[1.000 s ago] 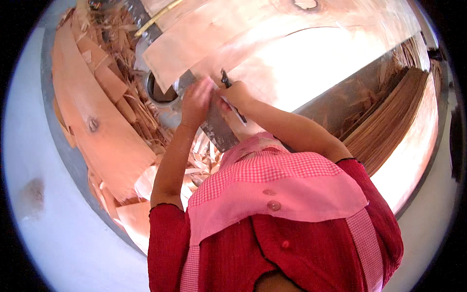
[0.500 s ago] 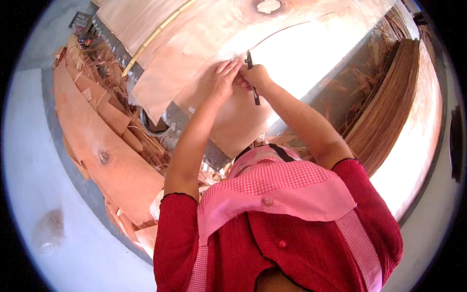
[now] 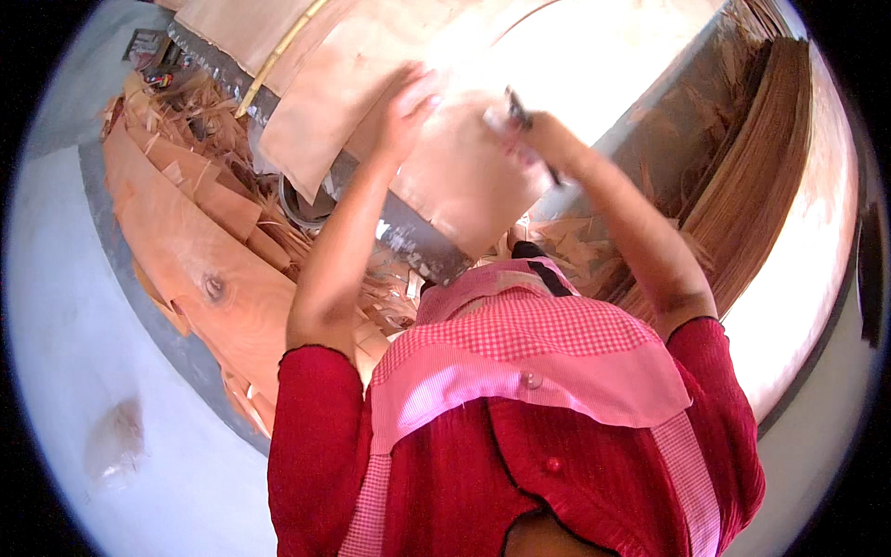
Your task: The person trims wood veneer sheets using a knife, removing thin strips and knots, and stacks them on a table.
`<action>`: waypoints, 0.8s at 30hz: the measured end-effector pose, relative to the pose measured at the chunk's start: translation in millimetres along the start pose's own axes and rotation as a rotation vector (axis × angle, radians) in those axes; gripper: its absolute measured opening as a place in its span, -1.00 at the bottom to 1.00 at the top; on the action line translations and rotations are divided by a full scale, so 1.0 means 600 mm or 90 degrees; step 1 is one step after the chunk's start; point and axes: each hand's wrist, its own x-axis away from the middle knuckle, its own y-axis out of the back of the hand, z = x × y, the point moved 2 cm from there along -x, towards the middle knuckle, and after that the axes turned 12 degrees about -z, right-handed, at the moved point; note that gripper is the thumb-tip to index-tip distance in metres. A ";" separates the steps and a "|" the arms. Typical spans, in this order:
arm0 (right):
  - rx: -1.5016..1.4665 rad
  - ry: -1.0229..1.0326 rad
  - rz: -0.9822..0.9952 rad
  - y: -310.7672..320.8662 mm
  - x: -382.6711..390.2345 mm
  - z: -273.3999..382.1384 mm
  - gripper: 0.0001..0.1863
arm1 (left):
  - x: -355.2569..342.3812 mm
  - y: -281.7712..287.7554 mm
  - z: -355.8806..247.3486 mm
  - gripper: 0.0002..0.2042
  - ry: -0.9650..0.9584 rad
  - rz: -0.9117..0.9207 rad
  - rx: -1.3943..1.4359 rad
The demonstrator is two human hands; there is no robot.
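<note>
My right hand (image 3: 554, 141), smeared by motion, is closed around a dark narrow hand tool (image 3: 517, 109) whose exact kind I cannot make out. It hovers above the right part of a thin wood veneer sheet (image 3: 464, 176). My left hand (image 3: 408, 110) is raised a little over the same sheet, fingers stretched out and blurred, with nothing seen in it. The two hands are apart. Another veneer piece (image 3: 306, 130) with a ragged edge lies on the left under the sheets.
A grey worktable edge (image 3: 408, 232) shows beneath the sheets. A yellow stick (image 3: 283, 46) rests across the far left. Large veneer sheets (image 3: 176, 213) and scraps pile at left. A tall veneer stack (image 3: 752, 176) stands right. A round metal rim (image 3: 302, 209) sits beside the table.
My hands were together on the veneer; they have separated, left hand moving left and upward, right hand with the tool moving right. The view has shifted slightly.
</note>
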 end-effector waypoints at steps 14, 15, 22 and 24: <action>-0.507 -0.329 -0.169 -0.433 0.196 -0.004 -0.76 | 0.245 0.255 0.000 -0.66 -0.478 0.323 -0.452; -0.380 -0.317 -0.143 -0.420 0.209 -0.019 -0.77 | 0.251 0.254 0.010 -0.65 -0.482 0.336 -0.472; -0.478 -0.189 -0.316 -0.249 0.198 0.029 -0.76 | 0.107 0.263 -0.018 -0.33 -0.153 0.202 -0.356; -0.464 -0.138 -0.309 -0.242 0.150 0.045 -0.77 | 0.066 0.288 0.056 -0.14 -0.063 0.184 -0.478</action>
